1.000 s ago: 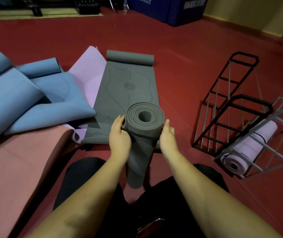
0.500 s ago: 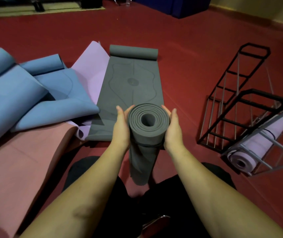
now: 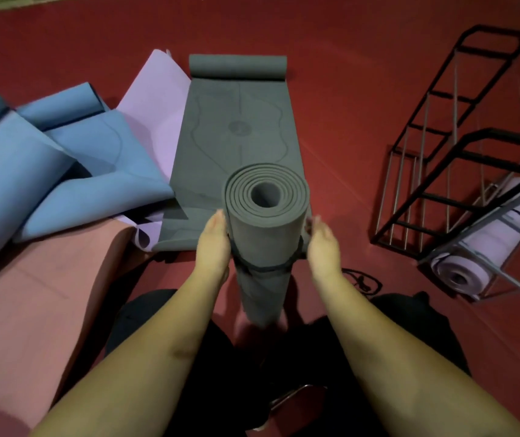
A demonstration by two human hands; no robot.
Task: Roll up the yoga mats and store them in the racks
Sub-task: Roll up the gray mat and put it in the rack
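Note:
A tightly rolled grey yoga mat [image 3: 265, 228] stands upright on end between my knees. A thin black strap [image 3: 265, 267] loops around its upper part. My left hand [image 3: 214, 244] lies against the roll's left side and holds the strap there. My right hand [image 3: 323, 247], slightly blurred, holds the strap at the right side. Behind the roll a second grey mat [image 3: 236, 121] lies flat, its far end curled. An empty black rack [image 3: 441, 171] lies on the floor to the right. Beside it, a silver rack [image 3: 505, 272] holds a rolled lilac mat [image 3: 479, 257].
Unrolled mats cover the floor on the left: blue ones [image 3: 31, 171], a lilac one [image 3: 154, 111] and a pink one [image 3: 47, 294]. A loose black strap [image 3: 363, 280] lies on the red floor near my right forearm. Bare red floor lies between the grey mat and the racks.
My hands have slid from the roll's top edge down its sides, and the black strap has moved lower around the mat. The view has tilted down and closer.

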